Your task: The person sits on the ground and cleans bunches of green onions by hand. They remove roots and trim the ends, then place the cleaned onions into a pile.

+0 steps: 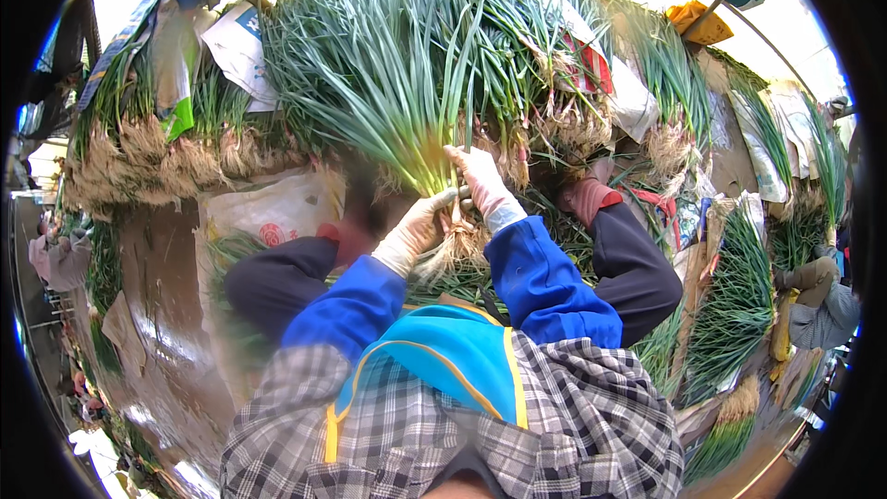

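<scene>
My left hand point(414, 229), in a pale glove, grips a bunch of green onions point(416, 145) near its pale lower stalks. The leaves fan out away from me and the stringy roots point(459, 242) hang toward my body. My right hand point(481, 179), gloved too, is at the right side of the same bunch, with thumb and finger pinching stalks a little higher up. The two hands nearly meet at the stalks. Behind the bunch lies a large heap of green onions point(346, 34), and more lie between my bent legs.
Rooted bundles point(173, 152) line the far left, more bundles point(669, 111) the far right. Sacks point(277, 204) lie left of the hands. Another pile of green onions point(734, 305) rests at the right, near another person's arm point(824, 312). Brown wet ground point(163, 277) shows at left.
</scene>
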{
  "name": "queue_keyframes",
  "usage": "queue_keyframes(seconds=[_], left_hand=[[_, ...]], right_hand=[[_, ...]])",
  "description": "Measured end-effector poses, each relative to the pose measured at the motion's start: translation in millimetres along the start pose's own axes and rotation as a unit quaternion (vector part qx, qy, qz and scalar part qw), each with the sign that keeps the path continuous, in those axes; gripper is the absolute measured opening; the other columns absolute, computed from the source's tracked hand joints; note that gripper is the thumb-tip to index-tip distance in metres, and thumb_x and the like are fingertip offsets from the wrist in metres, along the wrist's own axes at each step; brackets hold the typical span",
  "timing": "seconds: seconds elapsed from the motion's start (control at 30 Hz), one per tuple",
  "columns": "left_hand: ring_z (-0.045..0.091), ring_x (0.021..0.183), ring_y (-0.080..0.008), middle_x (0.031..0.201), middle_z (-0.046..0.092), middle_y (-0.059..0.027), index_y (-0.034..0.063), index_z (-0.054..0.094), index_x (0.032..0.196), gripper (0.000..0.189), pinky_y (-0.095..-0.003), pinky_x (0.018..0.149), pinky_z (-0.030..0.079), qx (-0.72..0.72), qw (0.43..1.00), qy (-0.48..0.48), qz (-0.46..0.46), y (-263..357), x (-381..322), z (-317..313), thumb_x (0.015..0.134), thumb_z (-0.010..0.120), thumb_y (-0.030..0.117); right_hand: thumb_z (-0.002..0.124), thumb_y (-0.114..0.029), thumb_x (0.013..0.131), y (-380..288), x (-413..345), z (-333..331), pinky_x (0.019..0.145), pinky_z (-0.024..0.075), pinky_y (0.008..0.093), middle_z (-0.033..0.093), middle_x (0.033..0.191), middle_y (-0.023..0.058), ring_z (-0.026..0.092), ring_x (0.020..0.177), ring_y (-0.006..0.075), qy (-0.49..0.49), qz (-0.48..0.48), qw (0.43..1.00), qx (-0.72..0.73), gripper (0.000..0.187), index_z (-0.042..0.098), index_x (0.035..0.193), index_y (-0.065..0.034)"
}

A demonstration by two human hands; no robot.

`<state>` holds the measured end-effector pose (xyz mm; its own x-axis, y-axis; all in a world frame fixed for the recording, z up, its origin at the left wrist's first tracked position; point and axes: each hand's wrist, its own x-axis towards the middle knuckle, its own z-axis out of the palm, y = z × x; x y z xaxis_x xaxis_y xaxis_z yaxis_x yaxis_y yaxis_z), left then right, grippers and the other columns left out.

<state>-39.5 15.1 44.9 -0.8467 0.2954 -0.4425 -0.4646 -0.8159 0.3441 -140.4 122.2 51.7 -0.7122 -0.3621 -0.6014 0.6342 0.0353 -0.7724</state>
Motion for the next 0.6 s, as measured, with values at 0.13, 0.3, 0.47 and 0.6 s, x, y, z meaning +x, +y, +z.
queue_keyframes(seconds=[0.13, 0.3, 0.47, 0.6], left_hand=[[0.063, 0.067, -0.0234, 0.082, 0.064, -0.0144, -0.0035, 0.058, 0.107, 0.03, -0.0351, 0.065, 0.053, 0.056, 0.996, 0.073, 0.02, -0.7, 0.1, 7.9, 0.088, 0.055, 0.019], [0.063, 0.065, -0.028, 0.083, 0.064, -0.0152, 0.0007, 0.058, 0.111, 0.03, -0.0387, 0.063, 0.053, 0.042, 0.998, 0.044, 0.01, -4.3, 3.2, -2.7, 0.088, 0.056, 0.02], [0.063, 0.067, -0.0319, 0.086, 0.063, -0.0152, 0.0028, 0.054, 0.116, 0.033, -0.0442, 0.065, 0.052, 0.021, 0.999, 0.04, -0.006, -8.5, 7.0, -21.0, 0.089, 0.055, 0.02], [0.063, 0.074, -0.0282, 0.087, 0.063, -0.0113, 0.0012, 0.054, 0.115, 0.031, -0.0413, 0.065, 0.053, -0.009, 1.0, 0.029, 0.0, -12.0, 7.1, -27.4, 0.088, 0.055, 0.017]], right_hand=[[0.061, -0.032, 0.086, 15.2, 3.1, 7.9, 0.051, 0.0451, 0.0276, 0.061, 0.082, 0.004, 0.058, 0.063, 0.0142, 0.008, 0.019, 0.962, 0.273, 0.028, 0.061, 0.098, -0.0072], [0.062, -0.028, 0.086, 23.9, 16.6, 4.3, 0.059, 0.0473, 0.0279, 0.061, 0.088, 0.0039, 0.058, 0.074, 0.0151, 0.047, -0.076, 0.963, 0.256, 0.026, 0.061, 0.102, -0.0082], [0.061, -0.03, 0.086, 16.8, 15.5, 0.1, 0.052, 0.0458, 0.0302, 0.061, 0.085, 0.0033, 0.056, 0.068, 0.0157, -0.027, 0.019, 0.978, 0.207, 0.03, 0.06, 0.104, -0.0067], [0.062, -0.027, 0.085, 21.0, 10.6, 6.3, 0.057, 0.047, 0.0312, 0.06, 0.084, 0.004, 0.056, 0.07, 0.0165, 0.007, 0.024, 0.955, 0.296, 0.025, 0.059, 0.099, -0.006]])
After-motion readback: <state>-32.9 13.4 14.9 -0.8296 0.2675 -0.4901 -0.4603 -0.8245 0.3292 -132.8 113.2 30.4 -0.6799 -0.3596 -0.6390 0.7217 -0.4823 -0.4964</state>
